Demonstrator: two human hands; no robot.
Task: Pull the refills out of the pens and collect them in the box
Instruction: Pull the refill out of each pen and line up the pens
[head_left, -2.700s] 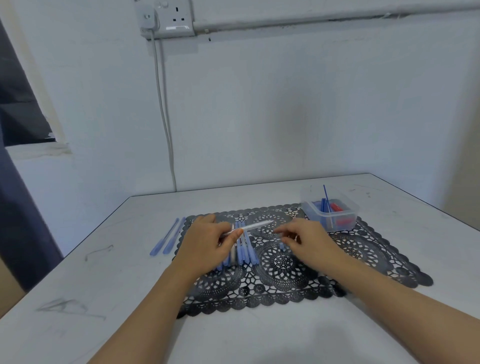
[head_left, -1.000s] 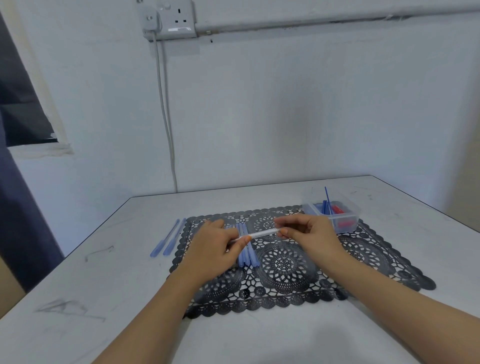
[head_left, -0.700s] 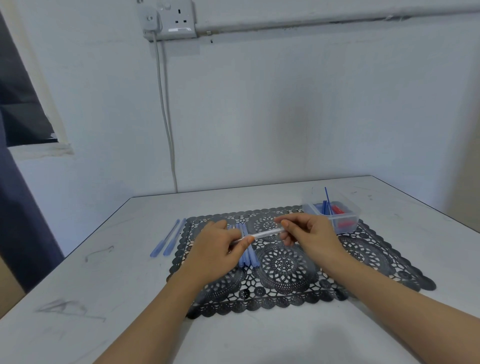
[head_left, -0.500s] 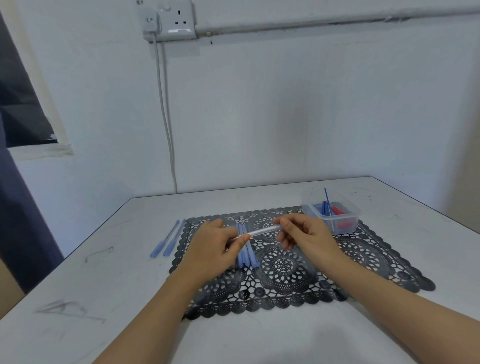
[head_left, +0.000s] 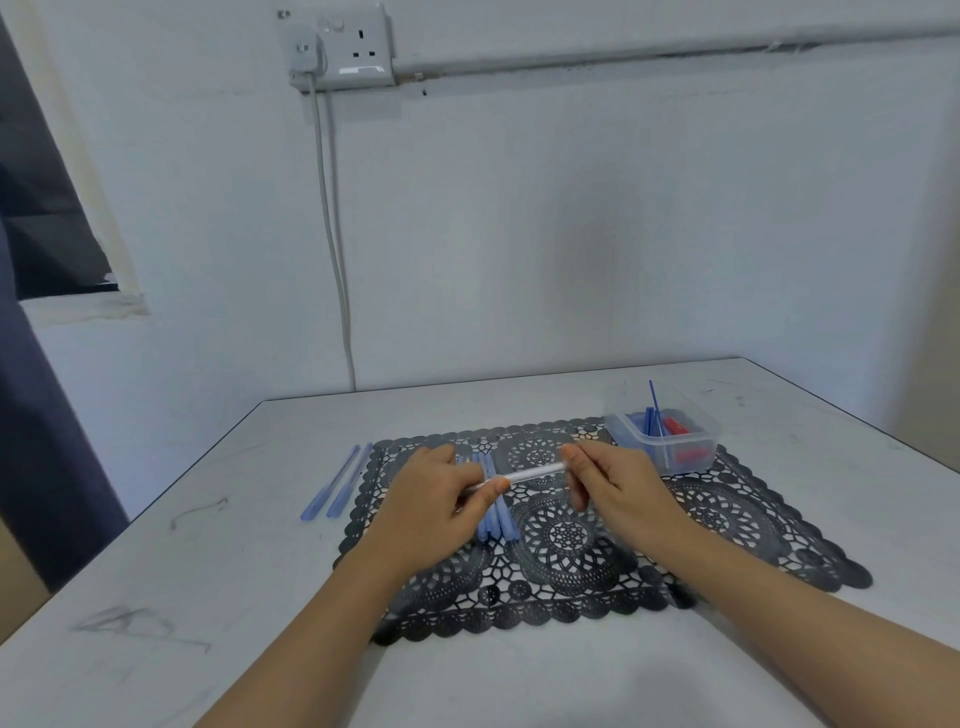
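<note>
I hold a clear pen (head_left: 535, 473) level above the black lace mat (head_left: 582, 551). My left hand (head_left: 431, 506) pinches its left end between thumb and fingers. My right hand (head_left: 615, 486) pinches its right end. Beneath the pen, several blue pens (head_left: 496, 514) lie bunched on the mat. A clear plastic box (head_left: 667, 439) stands at the mat's far right corner; it holds blue refills and red pieces, with one blue refill (head_left: 655, 402) sticking up.
Two blue pens (head_left: 337, 488) lie on the white table (head_left: 208, 597) just left of the mat. A wall with a socket (head_left: 340, 49) and cable stands behind the table. The table's left edge runs diagonally near a dark curtain.
Both hands lifted the clear pen off the mat; my right hand moved from the mat to grip the pen's right end and has shifted its fingers there.
</note>
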